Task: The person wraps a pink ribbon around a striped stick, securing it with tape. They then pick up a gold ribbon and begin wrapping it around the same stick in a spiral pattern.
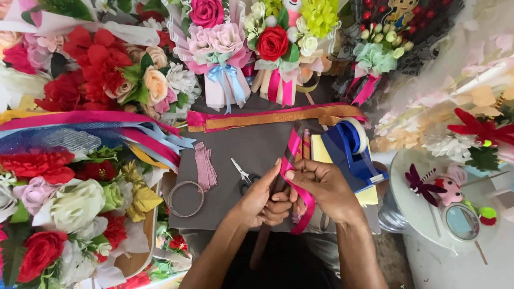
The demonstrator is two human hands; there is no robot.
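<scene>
From the head view I see both hands meeting over the grey desk (pixel 235 144). My right hand (pixel 324 184) is clenched on a pink ribbon (pixel 297 182), pinching it between thumb and fingers, the strip running up toward the tape and down past the wrist. My left hand (pixel 262 200) has its fingers curled against the same ribbon from the other side. Small scissors (pixel 243 175) lie just beside the left hand. A blue tape dispenser (pixel 350 152) sits near the right hand, and a wire ring (pixel 186 199) lies farther left.
</scene>
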